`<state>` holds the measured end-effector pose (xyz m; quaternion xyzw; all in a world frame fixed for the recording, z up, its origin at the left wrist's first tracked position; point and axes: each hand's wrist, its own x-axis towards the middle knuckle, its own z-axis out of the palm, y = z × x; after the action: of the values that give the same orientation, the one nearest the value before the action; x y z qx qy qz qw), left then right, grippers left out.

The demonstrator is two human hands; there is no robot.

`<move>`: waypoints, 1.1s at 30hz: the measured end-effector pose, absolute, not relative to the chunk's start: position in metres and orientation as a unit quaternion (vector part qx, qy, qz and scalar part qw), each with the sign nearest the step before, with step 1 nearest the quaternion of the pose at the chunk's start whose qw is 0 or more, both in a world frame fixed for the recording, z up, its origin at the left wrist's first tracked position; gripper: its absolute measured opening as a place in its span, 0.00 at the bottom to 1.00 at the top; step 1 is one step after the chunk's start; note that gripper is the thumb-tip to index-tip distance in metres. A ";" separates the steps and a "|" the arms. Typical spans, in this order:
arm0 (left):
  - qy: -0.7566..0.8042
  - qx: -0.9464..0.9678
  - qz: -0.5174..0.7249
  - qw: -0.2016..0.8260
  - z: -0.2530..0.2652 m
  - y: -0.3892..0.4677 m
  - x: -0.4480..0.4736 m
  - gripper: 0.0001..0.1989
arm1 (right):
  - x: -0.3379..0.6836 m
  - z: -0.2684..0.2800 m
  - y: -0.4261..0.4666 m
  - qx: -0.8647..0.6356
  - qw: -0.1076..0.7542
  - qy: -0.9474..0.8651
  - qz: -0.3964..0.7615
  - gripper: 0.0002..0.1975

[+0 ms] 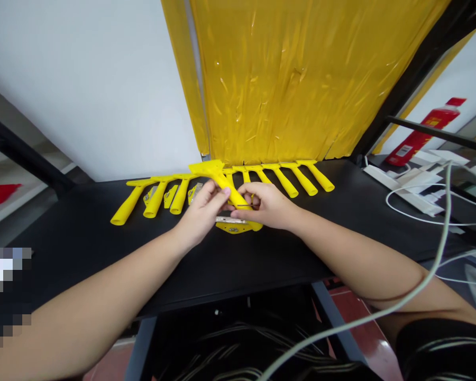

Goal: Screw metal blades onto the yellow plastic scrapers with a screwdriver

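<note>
A yellow plastic scraper with a wide flat head and a hollow round handle is held slanted above the black table. My left hand is closed around its neck, thumb on top. Against the lower handle my right hand is pinched on a thin dark rod, which crosses the handle; its exact kind cannot be made out. Below both hands a yellow plate with a metal blade strip lies on the table, partly covered by the handle's end.
Several more yellow scrapers lie in a row along the back of the black table, with small yellow plates between some. At right are a red bottle, white power strips and a white cable hanging in front.
</note>
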<state>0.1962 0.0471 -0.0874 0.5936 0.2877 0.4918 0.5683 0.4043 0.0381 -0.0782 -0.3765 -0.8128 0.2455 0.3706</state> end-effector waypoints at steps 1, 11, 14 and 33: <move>0.294 0.580 0.512 0.561 -0.082 0.050 0.193 0.12 | 0.408 -0.077 0.040 -0.368 0.364 -0.814 0.262 0.16; 0.373 0.737 0.305 0.474 -0.058 0.061 0.166 0.13 | 0.433 -0.076 0.042 -0.425 0.085 -0.887 0.158 0.07; 0.383 0.737 0.279 0.481 -0.068 0.060 0.163 0.14 | 0.427 -0.080 0.036 -0.489 0.023 -0.868 0.084 0.07; 0.402 0.758 0.249 0.449 -0.082 0.063 0.143 0.12 | 0.395 -0.091 0.031 -0.427 0.130 -0.888 0.111 0.05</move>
<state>0.1428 0.0629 -0.0819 0.7582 0.4015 0.2494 0.4490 0.3955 0.0312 -0.0912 -0.4274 -0.8878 0.1113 0.1296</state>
